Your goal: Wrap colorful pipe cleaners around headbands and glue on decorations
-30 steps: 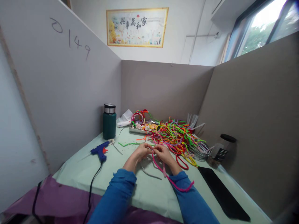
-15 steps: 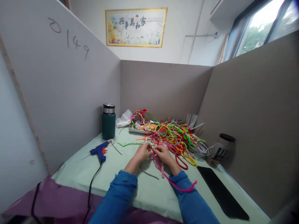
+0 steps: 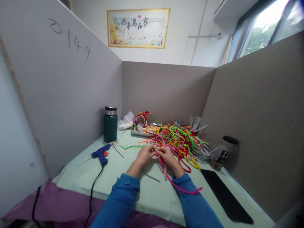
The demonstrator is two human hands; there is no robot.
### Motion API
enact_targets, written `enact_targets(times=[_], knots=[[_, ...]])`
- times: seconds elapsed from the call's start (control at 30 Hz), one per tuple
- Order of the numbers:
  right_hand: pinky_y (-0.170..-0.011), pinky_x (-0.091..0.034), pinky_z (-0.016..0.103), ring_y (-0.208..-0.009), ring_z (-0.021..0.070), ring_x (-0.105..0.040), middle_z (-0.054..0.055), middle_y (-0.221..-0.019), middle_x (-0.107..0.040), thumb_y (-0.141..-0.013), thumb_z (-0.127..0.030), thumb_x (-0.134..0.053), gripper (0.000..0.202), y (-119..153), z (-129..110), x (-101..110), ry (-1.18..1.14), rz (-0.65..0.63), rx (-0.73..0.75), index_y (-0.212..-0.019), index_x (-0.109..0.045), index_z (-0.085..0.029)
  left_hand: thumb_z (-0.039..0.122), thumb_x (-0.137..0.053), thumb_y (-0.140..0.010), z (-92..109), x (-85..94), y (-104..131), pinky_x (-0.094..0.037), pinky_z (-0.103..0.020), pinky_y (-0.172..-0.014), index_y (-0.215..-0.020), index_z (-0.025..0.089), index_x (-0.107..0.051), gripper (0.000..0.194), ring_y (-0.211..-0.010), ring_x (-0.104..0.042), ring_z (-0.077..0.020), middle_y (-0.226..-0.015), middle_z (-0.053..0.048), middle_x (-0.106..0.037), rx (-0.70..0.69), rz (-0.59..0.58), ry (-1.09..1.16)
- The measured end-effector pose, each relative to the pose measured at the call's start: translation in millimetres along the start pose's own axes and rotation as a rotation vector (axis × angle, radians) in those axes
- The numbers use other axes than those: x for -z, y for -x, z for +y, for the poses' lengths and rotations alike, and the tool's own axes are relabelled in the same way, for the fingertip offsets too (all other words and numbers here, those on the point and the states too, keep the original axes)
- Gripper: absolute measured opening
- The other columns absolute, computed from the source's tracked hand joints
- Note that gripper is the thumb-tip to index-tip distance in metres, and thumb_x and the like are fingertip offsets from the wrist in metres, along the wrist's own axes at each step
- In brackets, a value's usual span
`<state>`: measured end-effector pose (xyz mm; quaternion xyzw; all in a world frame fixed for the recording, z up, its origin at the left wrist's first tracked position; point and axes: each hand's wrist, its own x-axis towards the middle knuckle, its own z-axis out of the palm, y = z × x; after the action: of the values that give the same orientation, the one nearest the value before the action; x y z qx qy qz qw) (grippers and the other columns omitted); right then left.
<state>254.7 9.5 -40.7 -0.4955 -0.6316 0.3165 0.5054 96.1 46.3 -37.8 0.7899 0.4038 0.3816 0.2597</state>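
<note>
Both of my hands meet above the middle of the table, fingertips almost touching. In a closed pinch, my right hand (image 3: 167, 156) has hold of a bright pink length of yarn (image 3: 181, 189), whose loose end trails over my right forearm. My left hand (image 3: 144, 155) is also pinched, right beside the yarn's upper end; what lies between its fingertips is too small to make out. A pale pink strip (image 3: 165, 173) hangs below my right fingers. Near my left wrist a thin grey wire (image 3: 152, 178) slants across the tablecloth; its upper end is hidden.
Beyond my hands lies a tangled heap of coloured cords (image 3: 177, 134), with a metal tray (image 3: 140, 133) of small pieces beside it. Left stand a green bottle (image 3: 110, 128) and a blue glue gun (image 3: 101, 154). Right are scissors (image 3: 185, 165), a tilted jar (image 3: 224, 153) and a black slab (image 3: 225, 196).
The pink yarn's loose end has swung slightly right and up over my forearm. My fingertips have shifted a little, and the grey wire's lower end has moved slightly left.
</note>
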Motion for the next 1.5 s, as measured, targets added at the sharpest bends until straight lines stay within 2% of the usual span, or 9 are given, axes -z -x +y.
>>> enact_targets(times=[0.3, 0.57, 0.7, 0.9, 1.03, 1.17, 1.3, 1.5], knots=[[-0.041, -0.029, 0.021, -0.042, 0.0088, -0.039, -0.006, -0.049, -0.047, -0.068, -0.035, -0.064, 0.019, 7.1, -7.4, 0.9, -0.145, -0.076, -0.111, -0.067, -0.057, -0.018, 0.019, -0.064, -0.071, -0.1, 1.6, -2.0, -0.036, -0.024, -0.059, -0.066, 0.016, -0.063, 0.006, -0.057, -0.051, -0.0120, -0.059, 0.000, -0.060, 0.065, -0.052, 0.205], [-0.047, -0.032, 0.022, -0.050, 0.0095, -0.043, -0.002, -0.059, -0.056, -0.069, -0.040, -0.066, 0.024, 6.7, -9.4, -0.1, -0.135, -0.079, -0.044, -0.067, -0.062, -0.016, 0.030, -0.065, -0.071, -9.2, -1.2, -5.8, -0.034, -0.022, -0.053, -0.065, 0.014, -0.059, 0.018, -0.052, -0.048, -0.0098, -0.056, 0.000, -0.058, 0.134, -0.077, 0.312], [-0.049, -0.033, 0.023, -0.052, 0.0104, -0.044, -0.001, -0.060, -0.058, -0.070, -0.042, -0.067, 0.025, 5.2, -4.2, -2.4, -0.139, -0.081, -0.018, -0.067, -0.064, -0.017, 0.035, -0.066, -0.071, -8.7, -0.2, -5.7, -0.033, -0.022, -0.052, -0.064, 0.014, -0.058, 0.024, -0.051, -0.046, -0.0093, -0.054, 0.001, -0.056, 0.154, -0.050, 0.289], [-0.049, -0.033, 0.023, -0.050, 0.0103, -0.042, -0.002, -0.057, -0.055, -0.070, -0.040, -0.068, 0.024, 2.4, 4.1, -5.7, -0.119, -0.057, -0.005, -0.067, -0.063, -0.017, 0.034, -0.064, -0.074, -5.5, 0.7, -5.0, -0.029, -0.023, -0.052, -0.067, 0.013, -0.065, 0.022, -0.055, -0.047, -0.0115, -0.057, -0.001, -0.057, 0.183, 0.004, 0.080], [-0.055, -0.039, 0.025, -0.058, 0.0132, -0.051, -0.001, -0.063, -0.060, -0.068, -0.038, -0.070, 0.022, 0.3, 6.2, -8.0, -0.100, -0.002, 0.036, -0.071, -0.063, -0.017, 0.035, -0.058, -0.078, -2.1, 3.5, -3.7, -0.027, -0.025, -0.054, -0.068, 0.012, -0.070, 0.028, -0.057, -0.046, -0.0122, -0.057, -0.001, -0.057, 0.144, -0.026, -0.007], [-0.065, -0.045, 0.029, -0.070, 0.0173, -0.059, 0.001, -0.075, -0.066, -0.068, -0.038, -0.073, 0.026, -1.0, 7.3, -7.8, -0.143, 0.010, 0.087, -0.083, -0.065, -0.018, 0.036, -0.056, -0.078, -0.6, 6.2, -2.4, -0.027, -0.025, -0.054, -0.071, 0.011, -0.073, 0.031, -0.056, -0.043, -0.0116, -0.055, 0.000, -0.055, 0.127, -0.057, 0.047], [-0.071, -0.046, 0.031, -0.076, 0.0190, -0.060, 0.003, -0.083, -0.068, -0.068, -0.039, -0.074, 0.029, -0.8, 5.6, -5.2, -0.146, -0.021, 0.086, -0.087, -0.067, -0.018, 0.036, -0.058, -0.075, -2.3, 5.6, -2.6, -0.027, -0.025, -0.054, -0.069, 0.011, -0.072, 0.029, -0.055, -0.042, -0.0116, -0.055, 0.000, -0.054, 0.129, -0.055, 0.119], [-0.065, -0.044, 0.029, -0.070, 0.0178, -0.057, 0.003, -0.072, -0.066, -0.072, -0.043, -0.068, 0.026, 1.1, -4.6, -4.4, -0.124, 0.017, 0.085, -0.077, -0.070, -0.017, 0.039, -0.059, -0.072, -3.3, 2.1, -4.4, -0.022, -0.025, -0.051, -0.062, 0.011, -0.066, 0.031, -0.052, -0.034, -0.0096, -0.050, 0.003, -0.042, 0.175, -0.065, 0.194]])
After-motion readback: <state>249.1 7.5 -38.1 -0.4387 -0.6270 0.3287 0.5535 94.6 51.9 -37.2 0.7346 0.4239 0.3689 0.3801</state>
